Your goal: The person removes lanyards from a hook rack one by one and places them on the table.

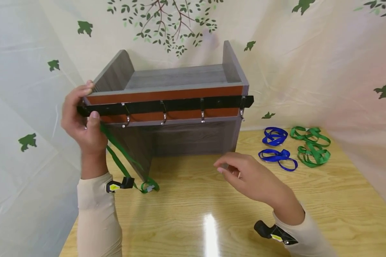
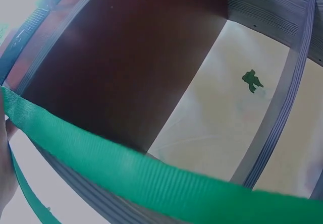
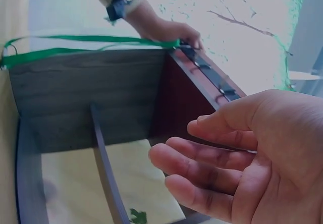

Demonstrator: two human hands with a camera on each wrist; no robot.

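Observation:
A grey wooden shelf (image 1: 180, 76) with a reddish-brown front strip stands on the table. Along its front runs a black hook rail (image 1: 180, 104) with several silver hooks. My left hand (image 1: 83, 121) grips the shelf's left front corner, its thumb over the rail's end. A green lanyard (image 1: 119, 155) hangs from beneath that hand down to the table; its upper end is hidden. In the left wrist view the lanyard's strap (image 2: 126, 166) crosses in front of the shelf. My right hand (image 1: 254, 176) hovers low before the shelf, fingers loosely bent, holding nothing.
Two blue lanyards (image 1: 275, 136) and two green lanyards (image 1: 313, 155) lie coiled on the wooden table (image 1: 186, 200), right of the shelf. Behind the shelf hangs a pale cloth (image 1: 276, 53) printed with leaves and branches.

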